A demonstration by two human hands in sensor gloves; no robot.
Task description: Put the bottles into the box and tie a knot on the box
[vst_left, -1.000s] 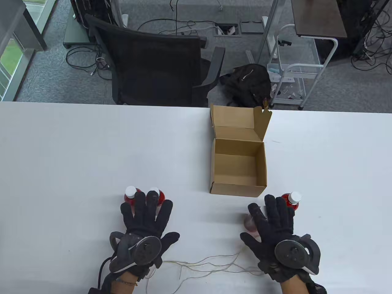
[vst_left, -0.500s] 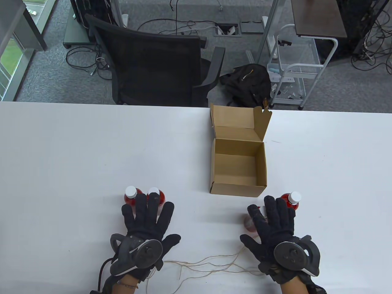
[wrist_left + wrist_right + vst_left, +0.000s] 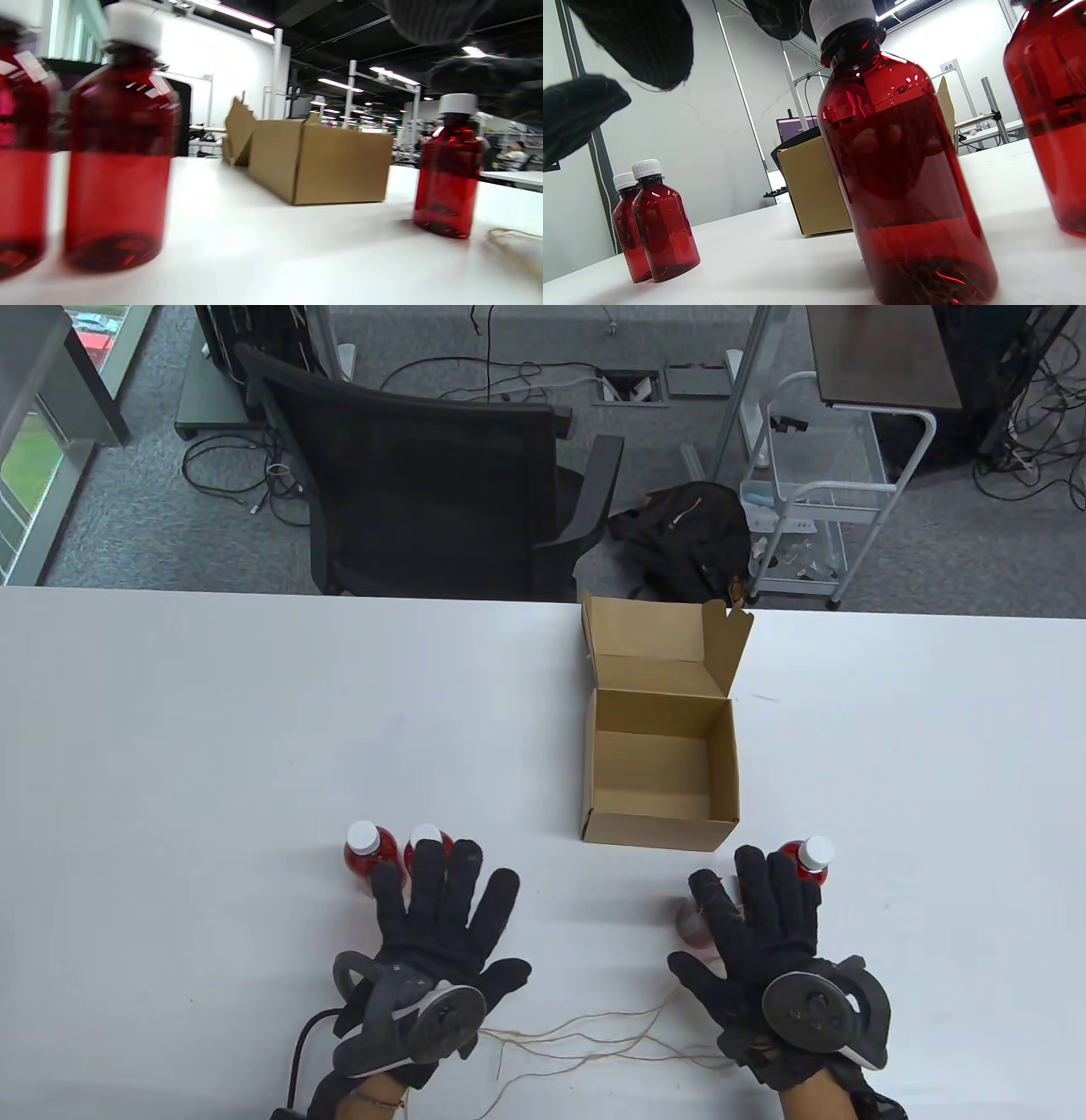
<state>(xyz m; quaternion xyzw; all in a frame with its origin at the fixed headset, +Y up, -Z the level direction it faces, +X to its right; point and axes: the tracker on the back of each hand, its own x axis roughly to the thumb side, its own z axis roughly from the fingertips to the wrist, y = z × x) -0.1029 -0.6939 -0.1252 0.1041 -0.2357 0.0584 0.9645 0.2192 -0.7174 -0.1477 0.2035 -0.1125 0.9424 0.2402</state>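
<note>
Above the red bottles (image 3: 371, 848) both hands – left hand (image 3: 441, 916), right hand (image 3: 755, 933) – hover, fingers spread, holding nothing

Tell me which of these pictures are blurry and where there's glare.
Table view: sharp, evenly lit, soft shadows under the hands. Left wrist view: motion-blurred, worst on the two near bottles; ceiling lights glare. Right wrist view: the near bottle is fairly crisp with specular highlights, while the fingertips at the top are soft.

Four red bottles with white caps stand on the table: two side by side (image 3: 362, 848) (image 3: 422, 848) at seven o'clock, two (image 3: 808, 858) (image 3: 694, 923) at five o'clock (one half hidden). One open cardboard box (image 3: 660, 768). One loose tangle of twine (image 3: 577, 1035). Two gloved hands (image 3: 441, 933) (image 3: 759, 937).
</note>
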